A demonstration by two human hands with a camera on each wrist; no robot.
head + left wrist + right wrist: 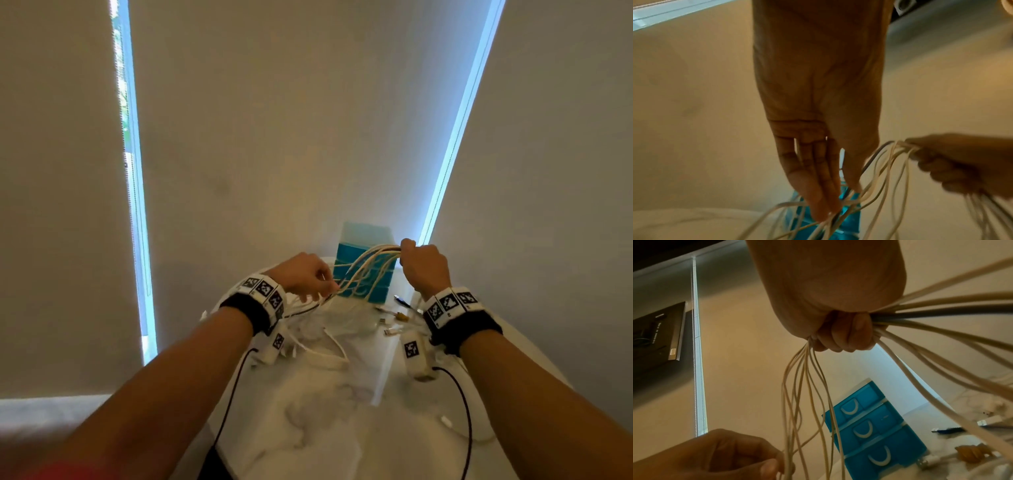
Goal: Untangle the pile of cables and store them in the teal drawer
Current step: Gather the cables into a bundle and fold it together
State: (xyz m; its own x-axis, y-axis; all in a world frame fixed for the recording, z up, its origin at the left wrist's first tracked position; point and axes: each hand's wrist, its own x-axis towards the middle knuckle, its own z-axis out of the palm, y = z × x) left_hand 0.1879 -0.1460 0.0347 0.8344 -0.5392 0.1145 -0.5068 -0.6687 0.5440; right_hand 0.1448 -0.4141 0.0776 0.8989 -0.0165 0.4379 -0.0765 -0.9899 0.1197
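Two hands up over the white table (pixel 342 428), both on the same bundle of cables (pixel 363 270). My right hand (pixel 423 265) is fisted round the bundle, right of centre in the head view; in the right wrist view the fingers (pixel 849 331) are curled tight, cream strands and one dark cable fanning out on either side of the fist. My left hand (pixel 303 275) sits lower and left of the right. In the left wrist view its fingers (pixel 818 186) point down, close together, thumb opposite, with the strands passing between the tips; the right wrist view shows thumb and forefinger closed on a few cream strands. So: left pinching strands, right clenched on the bundle.

Between the hands the cables hang in slack loops in front of the teal drawer unit (pixel 363 260), which stands at the far edge of the table, centre frame. Right wrist view: three drawers (pixel 873 431), each with a white crescent handle, all appearing closed.

More loose cables (pixel 329 342) lie on the table below my left wrist. Several plug ends (pixel 394 320) rest near the unit's base, by my right wrist.
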